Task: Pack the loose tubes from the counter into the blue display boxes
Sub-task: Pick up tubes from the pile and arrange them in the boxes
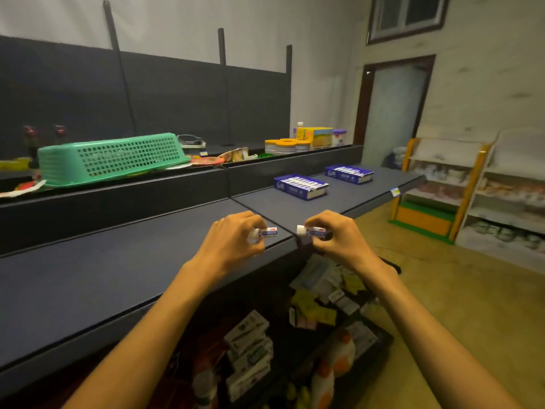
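Left hand (233, 240) fingers pinch a small white tube with blue-red label (267, 232); right hand (333, 234) fingers pinch a matching second tube (314, 231). Both hover over the dark tabletop (118, 276) edge. Beyond them sit two blue display boxes (300, 187), well apart.

Place: a small shop.
Fittings: long dark shelf runs (124, 270) with a raised back panel (165, 93).
Price tag: a small label (395, 191) on the shelf edge.
Stock: blue display boxes (300, 187) of tubes, tubs (284, 146) and cartons behind, boxed goods (250, 346) on the lower shelf.
Side: an orange-framed rack (442, 184) of packaged wares.
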`<move>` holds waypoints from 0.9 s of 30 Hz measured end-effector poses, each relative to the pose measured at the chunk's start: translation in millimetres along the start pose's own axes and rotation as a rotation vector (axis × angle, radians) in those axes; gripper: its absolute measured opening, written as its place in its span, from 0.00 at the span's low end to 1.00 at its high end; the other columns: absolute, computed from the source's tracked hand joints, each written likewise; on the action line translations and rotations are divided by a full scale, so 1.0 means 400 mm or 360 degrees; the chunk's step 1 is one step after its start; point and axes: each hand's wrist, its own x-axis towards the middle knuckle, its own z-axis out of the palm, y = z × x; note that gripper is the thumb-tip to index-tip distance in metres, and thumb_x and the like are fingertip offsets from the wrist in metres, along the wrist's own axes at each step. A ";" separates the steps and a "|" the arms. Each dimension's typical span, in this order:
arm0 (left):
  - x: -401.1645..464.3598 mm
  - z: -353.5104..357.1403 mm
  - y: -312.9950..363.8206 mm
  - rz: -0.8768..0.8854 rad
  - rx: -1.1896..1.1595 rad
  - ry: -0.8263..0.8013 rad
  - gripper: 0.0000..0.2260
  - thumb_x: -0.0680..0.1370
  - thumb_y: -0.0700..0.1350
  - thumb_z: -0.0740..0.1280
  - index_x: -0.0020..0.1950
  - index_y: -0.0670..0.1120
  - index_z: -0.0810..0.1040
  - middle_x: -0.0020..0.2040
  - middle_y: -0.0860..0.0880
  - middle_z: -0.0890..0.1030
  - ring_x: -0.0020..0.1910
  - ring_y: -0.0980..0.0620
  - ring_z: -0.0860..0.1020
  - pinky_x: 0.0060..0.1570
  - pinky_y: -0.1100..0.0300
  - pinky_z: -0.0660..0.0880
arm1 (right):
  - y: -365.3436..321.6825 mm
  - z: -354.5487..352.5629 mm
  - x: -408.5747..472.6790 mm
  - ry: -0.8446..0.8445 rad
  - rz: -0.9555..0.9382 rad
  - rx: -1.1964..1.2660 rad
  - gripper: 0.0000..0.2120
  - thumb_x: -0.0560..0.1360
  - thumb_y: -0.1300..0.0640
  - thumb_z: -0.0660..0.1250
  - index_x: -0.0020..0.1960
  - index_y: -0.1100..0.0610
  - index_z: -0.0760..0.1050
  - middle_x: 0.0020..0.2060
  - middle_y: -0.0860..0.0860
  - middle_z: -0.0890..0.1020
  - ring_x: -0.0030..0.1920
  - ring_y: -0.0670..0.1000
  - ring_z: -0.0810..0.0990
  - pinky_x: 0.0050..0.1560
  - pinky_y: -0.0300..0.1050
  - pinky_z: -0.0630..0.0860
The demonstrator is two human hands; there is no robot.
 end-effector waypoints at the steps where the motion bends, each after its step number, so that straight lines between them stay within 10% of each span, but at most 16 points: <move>1: 0.030 0.029 0.017 0.0019 -0.0017 -0.0019 0.08 0.72 0.46 0.72 0.51 0.48 0.82 0.48 0.50 0.82 0.43 0.50 0.80 0.42 0.51 0.79 | 0.033 -0.016 -0.003 0.0011 0.0026 -0.0010 0.12 0.69 0.66 0.73 0.52 0.60 0.81 0.47 0.53 0.81 0.45 0.48 0.78 0.45 0.26 0.70; 27: 0.869 0.691 0.254 0.0172 -0.0166 -0.0146 0.10 0.72 0.48 0.73 0.53 0.51 0.81 0.50 0.53 0.81 0.47 0.54 0.78 0.45 0.57 0.77 | 0.966 -0.303 0.242 -0.0021 0.0387 -0.0161 0.13 0.72 0.64 0.72 0.56 0.55 0.80 0.49 0.46 0.78 0.47 0.41 0.76 0.44 0.25 0.71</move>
